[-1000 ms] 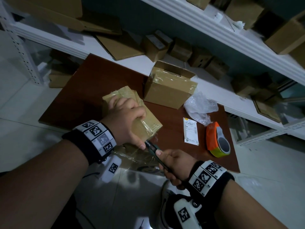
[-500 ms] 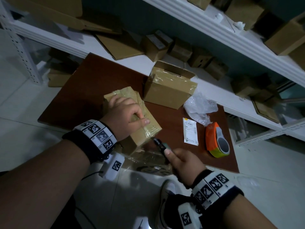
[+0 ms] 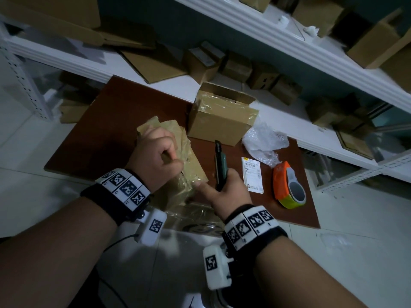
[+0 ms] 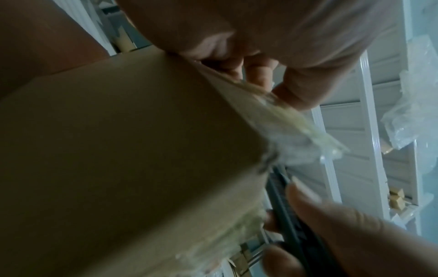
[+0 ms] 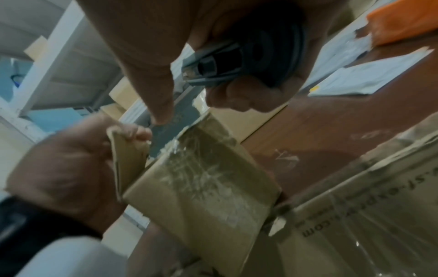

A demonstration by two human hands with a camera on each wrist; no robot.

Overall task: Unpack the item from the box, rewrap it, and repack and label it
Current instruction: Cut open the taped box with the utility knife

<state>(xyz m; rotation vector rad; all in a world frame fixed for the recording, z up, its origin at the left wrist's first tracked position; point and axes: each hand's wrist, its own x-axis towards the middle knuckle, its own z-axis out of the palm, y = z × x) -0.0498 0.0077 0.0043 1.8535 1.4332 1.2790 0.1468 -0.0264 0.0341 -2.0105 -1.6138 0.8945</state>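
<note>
A small brown taped box (image 3: 191, 167) lies tilted at the near edge of the brown table (image 3: 106, 130). My left hand (image 3: 160, 161) sits on top of it, with fingers curled round a lifted cardboard flap (image 5: 128, 155). My right hand (image 3: 226, 190) grips a dark utility knife (image 3: 220, 161) upright just right of the box, and its thumb reaches out to the box's near corner. The right wrist view shows the knife's butt end (image 5: 239, 61) in the fist. The left wrist view shows the box's side (image 4: 118, 150) and torn clear tape (image 4: 291, 127).
A larger open cardboard box (image 3: 222, 116) stands behind. A white shipping label (image 3: 252, 174), crumpled bubble wrap (image 3: 264, 141) and an orange tape dispenser (image 3: 287, 185) lie to the right. Plastic-covered flat cardboard (image 3: 195, 221) juts over the table's near edge. White shelves (image 3: 311, 47) hold several boxes.
The knife has left the box's near corner and swung up to the right, now pointing away from me. My left hand went from pressing the box top to curling round a flap.
</note>
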